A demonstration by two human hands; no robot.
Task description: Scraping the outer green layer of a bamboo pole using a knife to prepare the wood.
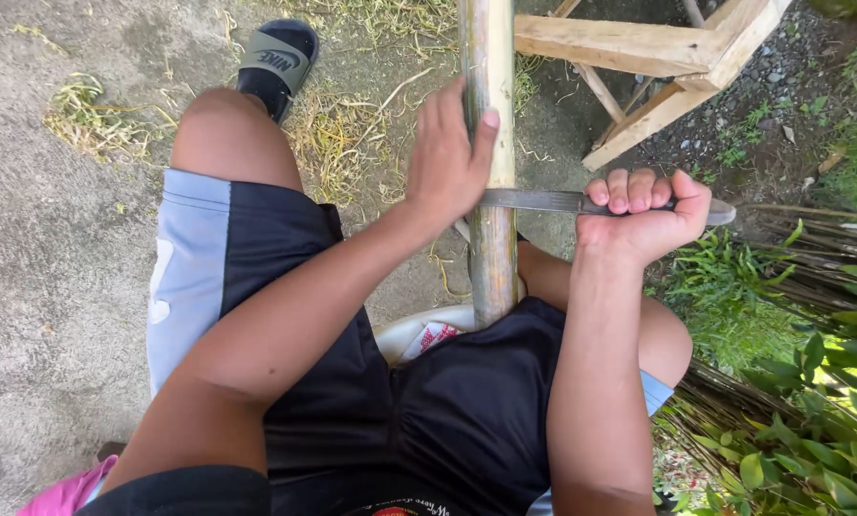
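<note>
I see a bamboo pole [491, 172] standing upright between the knees, running from the top edge of the view down to the lap, its lower end hidden at a white seat [404, 336] with a red and white patch. Left hand [447, 158] is on the left side of the pole; its grip is pressed against the bamboo, fingers lying up along the stalk, thumb raised on the front face, palm over the tip end of the blade. Right hand [643, 212] sits right of the pole, grip curled tight into a fist around the handle of a long knife [543, 200]. The knife lies flat and crosswise, blade touching the right face of the pole about mid-height, handle end poking out past the fist to the right. I can't tell how deep the edge sits in the bamboo.

Ground is bare concrete [55, 248] with dry grass shavings [337, 134] scattered near the pole. A black slide sandal [277, 62] is on the foot at upper left. A wooden frame [658, 57] of pale beams stands at the upper right, just beside the pole's top. Green plants [801, 411] and a bundle of thin dark sticks [725, 401] fill the right edge. Shorts [352, 382] are black with light blue panels. Pink cloth [65, 492] shows at bottom left corner.
</note>
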